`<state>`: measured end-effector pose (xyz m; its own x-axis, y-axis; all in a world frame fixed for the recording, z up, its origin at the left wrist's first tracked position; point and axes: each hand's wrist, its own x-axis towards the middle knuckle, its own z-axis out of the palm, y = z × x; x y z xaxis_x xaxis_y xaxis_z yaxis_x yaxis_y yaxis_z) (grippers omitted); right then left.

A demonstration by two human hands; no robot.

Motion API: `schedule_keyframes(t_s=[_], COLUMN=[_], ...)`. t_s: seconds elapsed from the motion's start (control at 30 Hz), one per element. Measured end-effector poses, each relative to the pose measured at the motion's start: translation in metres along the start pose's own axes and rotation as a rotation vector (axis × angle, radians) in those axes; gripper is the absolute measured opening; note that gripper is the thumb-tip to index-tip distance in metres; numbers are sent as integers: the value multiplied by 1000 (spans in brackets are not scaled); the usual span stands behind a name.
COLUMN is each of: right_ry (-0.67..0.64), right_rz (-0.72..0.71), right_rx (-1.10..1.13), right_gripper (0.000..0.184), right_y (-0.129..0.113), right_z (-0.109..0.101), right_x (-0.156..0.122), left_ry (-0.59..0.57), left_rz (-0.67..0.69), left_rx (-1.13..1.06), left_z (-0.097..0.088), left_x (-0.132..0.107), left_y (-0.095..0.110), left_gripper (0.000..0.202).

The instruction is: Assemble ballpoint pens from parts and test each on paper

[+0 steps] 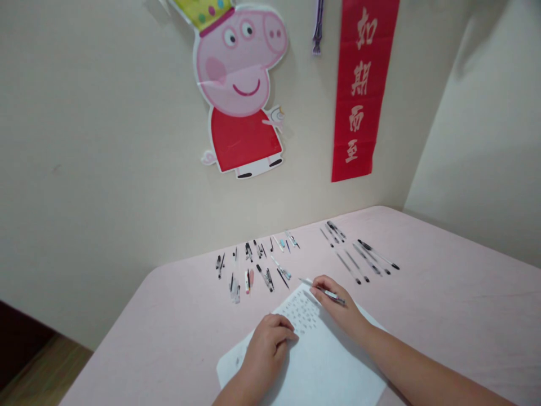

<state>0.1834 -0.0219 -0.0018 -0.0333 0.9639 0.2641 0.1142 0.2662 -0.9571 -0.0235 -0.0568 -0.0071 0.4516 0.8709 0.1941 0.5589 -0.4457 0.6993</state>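
A sheet of white paper lies at an angle in front of me, with rows of small dark handwritten marks near its far corner. My left hand rests palm down on the paper's left part, holding nothing, its fingers stretched out beside the marks. Over the far corner, my right hand is closed around a slim pen. The pen is tilted, its thin end pointing left and its thicker end lying back across the hand. Whether its tip touches the paper I cannot tell.
Several pens and pen parts lie in small groups beyond the paper, left of centre. More pens lie in rows at the back right. The pink-covered table meets a wall with a pig cutout and red banner.
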Motion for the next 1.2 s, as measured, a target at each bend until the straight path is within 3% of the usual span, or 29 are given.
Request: schedule_keyframes(t_s=[0.3, 0.37, 0.5, 0.67, 0.77, 1.2], right_ry=[12, 34, 76, -43, -106, -255], right_rz=[205, 215, 41, -12, -30, -90], right_rx=[71, -54, -473, -1056, -1292, -1437], right_gripper=[52, 49, 40, 42, 39, 35], right_y=[6, 15, 32, 33, 35, 52], right_z=[-12, -18, -34, -50, -52, -55], right_x=[23, 34, 66, 108, 126, 159], left_ry=[-7, -7, -2, -4, -16, -18], left_rz=[-21, -13, 6, 15, 18, 30], left_rx=[-13, -14, -14, -14, -10, 3], left_z=[-2, -2, 0, 1, 1, 0], left_x=[0, 0, 0, 1, 1, 2], left_y=[4, 3, -1, -4, -6, -9], left_gripper=[40, 40, 39, 38, 40, 43])
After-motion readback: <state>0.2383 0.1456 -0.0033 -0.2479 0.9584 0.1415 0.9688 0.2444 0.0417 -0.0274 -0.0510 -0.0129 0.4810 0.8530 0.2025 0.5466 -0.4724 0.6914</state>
